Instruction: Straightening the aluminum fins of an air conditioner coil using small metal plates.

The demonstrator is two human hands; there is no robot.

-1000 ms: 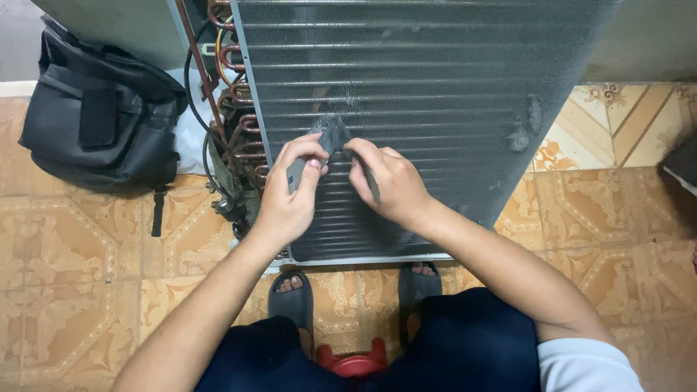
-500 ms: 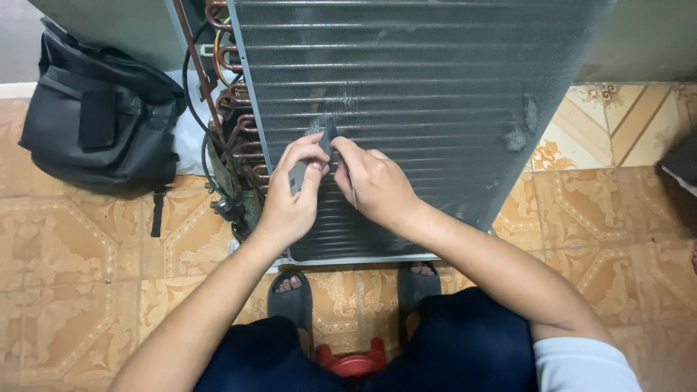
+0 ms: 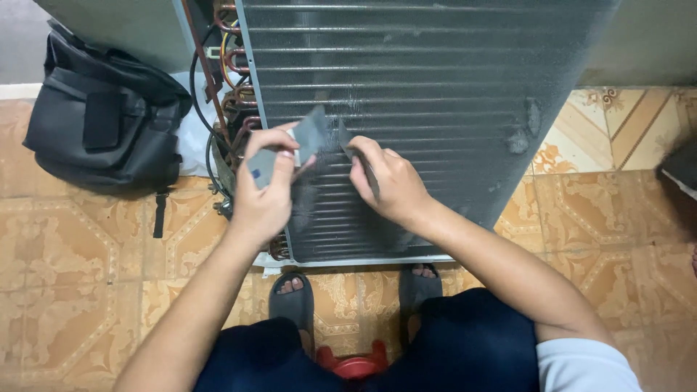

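At the bottom of the frame the person sits on a low red stool [image 3: 353, 365], in dark trousers, with both feet in dark sandals [image 3: 292, 301] on the patterned tile floor [image 3: 87, 290]. The two bare forearms reach up from the lower corners toward the middle of the frame.

The left hand [image 3: 263, 194] is in the middle left. Its fingers are bent and closed on a small flat grey card [image 3: 263, 167], with the thumb pressing on it. A dark grey flat piece [image 3: 312, 134] stands just above this hand, at the fingertips, and I cannot tell if it is part of the same thing. The right hand [image 3: 388, 181] is just to the right of the left one, a little apart from it. It is closed around a thin dark tool [image 3: 363, 165], which runs through the fist; its upper end touches the metal fins.

Both hands lie against a large grey finned coil [image 3: 435, 87], like the one from an air conditioner, which fills the upper centre and upper right of the frame. The fins look dusty, and there is a dented spot [image 3: 524, 127] on the right side. At the left edge of the coil I see bent copper pipes [image 3: 232, 94] and some wires [image 3: 200, 94].

Farther away, at the upper left of the frame, a black bag [image 3: 102, 123] rests on the floor, near the pipes.
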